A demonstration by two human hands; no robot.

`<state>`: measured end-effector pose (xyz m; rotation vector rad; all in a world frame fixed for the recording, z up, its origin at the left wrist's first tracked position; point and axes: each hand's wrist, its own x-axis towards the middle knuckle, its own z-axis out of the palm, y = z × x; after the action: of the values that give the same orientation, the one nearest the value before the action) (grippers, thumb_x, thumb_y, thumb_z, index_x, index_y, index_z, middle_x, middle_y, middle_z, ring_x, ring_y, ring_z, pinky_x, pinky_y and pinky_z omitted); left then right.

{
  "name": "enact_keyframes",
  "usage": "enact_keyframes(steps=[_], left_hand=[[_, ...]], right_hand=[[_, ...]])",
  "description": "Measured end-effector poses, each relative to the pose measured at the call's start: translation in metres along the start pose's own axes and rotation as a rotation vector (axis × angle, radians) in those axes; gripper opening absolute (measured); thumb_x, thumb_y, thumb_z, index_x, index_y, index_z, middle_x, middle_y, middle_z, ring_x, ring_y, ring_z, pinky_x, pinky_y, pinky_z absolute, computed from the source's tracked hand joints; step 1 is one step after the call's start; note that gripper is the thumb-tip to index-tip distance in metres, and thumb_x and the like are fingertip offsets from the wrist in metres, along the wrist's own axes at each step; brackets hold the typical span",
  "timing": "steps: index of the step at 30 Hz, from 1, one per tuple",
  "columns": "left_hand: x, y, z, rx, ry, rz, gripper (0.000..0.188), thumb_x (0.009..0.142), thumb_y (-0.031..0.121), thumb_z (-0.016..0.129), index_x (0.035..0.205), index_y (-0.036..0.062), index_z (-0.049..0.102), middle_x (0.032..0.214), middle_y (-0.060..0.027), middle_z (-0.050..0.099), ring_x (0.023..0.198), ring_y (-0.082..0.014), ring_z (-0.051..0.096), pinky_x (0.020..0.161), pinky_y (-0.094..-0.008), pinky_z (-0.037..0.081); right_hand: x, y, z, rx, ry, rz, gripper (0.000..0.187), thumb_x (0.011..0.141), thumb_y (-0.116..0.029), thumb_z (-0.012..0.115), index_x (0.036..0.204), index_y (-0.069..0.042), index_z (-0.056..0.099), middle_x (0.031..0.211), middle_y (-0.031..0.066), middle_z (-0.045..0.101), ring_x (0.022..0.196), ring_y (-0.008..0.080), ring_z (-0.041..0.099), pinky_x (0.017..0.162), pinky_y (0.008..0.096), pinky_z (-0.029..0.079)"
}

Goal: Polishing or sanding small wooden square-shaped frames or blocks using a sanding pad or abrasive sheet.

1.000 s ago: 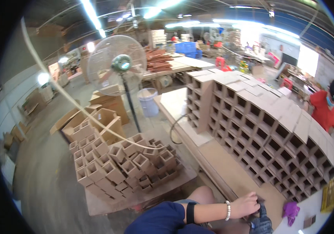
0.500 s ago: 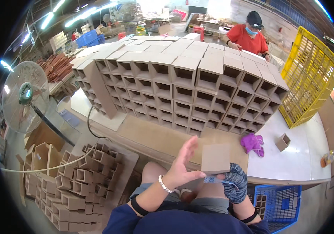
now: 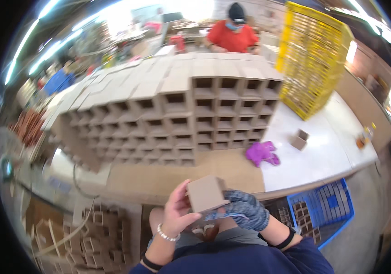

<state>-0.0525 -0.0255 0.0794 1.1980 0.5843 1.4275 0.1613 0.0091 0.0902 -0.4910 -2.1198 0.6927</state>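
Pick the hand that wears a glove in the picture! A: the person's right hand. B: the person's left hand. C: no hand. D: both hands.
A: the right hand is covered by a grey-blue knitted glove, while the left hand is bare with a beaded bracelet at the wrist; both hold the small brown cardboard box.

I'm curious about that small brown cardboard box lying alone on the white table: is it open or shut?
Open. The small brown cardboard box on the white table shows a dark hollow on its upper side, with no flap covering it.
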Motion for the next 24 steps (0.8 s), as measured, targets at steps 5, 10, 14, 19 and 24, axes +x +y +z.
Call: enact_keyframes(steps=[5,10,14,19,24], left_hand=[[0.003,-0.012,0.011,-0.057,0.063,-0.048,0.084,0.065,0.011,0.076,0.134,0.0043,0.027,0.13,-0.0123,0.039,0.112,-0.024,0.048,0.093,-0.0369,0.041],[0.006,-0.036,0.01,0.0,0.019,-0.083,0.066,0.079,0.014,0.065,0.133,0.0037,0.028,0.126,-0.0155,0.042,0.109,-0.0257,0.05,0.092,-0.0364,0.042],[0.0,-0.022,0.015,0.168,0.132,-0.114,0.054,0.086,0.02,0.056,0.13,0.0029,0.031,0.123,-0.0178,0.046,0.1,-0.0275,0.056,0.083,-0.0356,0.047],[-0.01,-0.028,-0.009,0.222,0.239,-0.152,0.042,0.086,0.01,0.053,0.124,0.0,0.037,0.113,-0.0171,0.053,0.092,-0.0247,0.06,0.078,-0.0316,0.049],[-0.037,-0.019,-0.034,0.239,0.473,-0.22,0.028,0.084,0.004,0.054,0.111,-0.0023,0.049,0.102,-0.0127,0.059,0.085,-0.02,0.061,0.077,-0.0291,0.049]], right_hand=[[-0.004,-0.004,-0.015,-0.123,0.023,-0.124,0.031,0.066,-0.003,0.058,0.095,-0.012,0.062,0.095,0.011,0.061,0.096,0.0319,0.055,0.084,0.0405,0.045],[-0.031,0.015,-0.043,-0.243,0.13,0.01,0.028,0.065,0.0,0.056,0.091,-0.011,0.061,0.095,0.0094,0.061,0.099,0.0309,0.054,0.086,0.04,0.044],[-0.077,0.054,-0.11,-0.82,0.303,0.164,0.023,0.069,-0.002,0.055,0.091,-0.007,0.06,0.097,0.0118,0.06,0.098,0.032,0.054,0.087,0.0419,0.043],[-0.139,0.113,-0.23,-1.149,0.223,0.641,0.015,0.073,-0.01,0.056,0.086,-0.01,0.064,0.094,0.0138,0.06,0.091,0.0295,0.057,0.083,0.0373,0.045],[-0.136,0.145,-0.283,-1.192,-0.044,0.898,0.017,0.069,-0.012,0.06,0.086,-0.01,0.065,0.092,0.0152,0.061,0.088,0.031,0.058,0.081,0.0388,0.046]])
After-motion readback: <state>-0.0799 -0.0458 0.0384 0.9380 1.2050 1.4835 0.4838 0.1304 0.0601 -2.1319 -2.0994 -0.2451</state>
